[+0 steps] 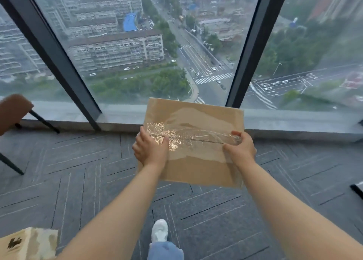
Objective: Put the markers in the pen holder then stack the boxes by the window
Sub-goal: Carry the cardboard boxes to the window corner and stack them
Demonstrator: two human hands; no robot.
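The box [198, 167] was held above the carpet [78, 161] before the window [157, 43], grasped at opposite sides by the left hand [151, 148] and right hand [240, 150], thumbs on top, presumably to keep it level for stacking.

Matt cardboard box [198, 161], glossy crinkled tape [182, 136]; carpet [88, 161] likely textile.

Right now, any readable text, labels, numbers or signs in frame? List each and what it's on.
None can be read.
Cardboard box by the window: no print shows, only clear tape across its top.
Second box, bottom left: a dark printed mark, too blurred to read.
Street outside: any signs are too small to read.
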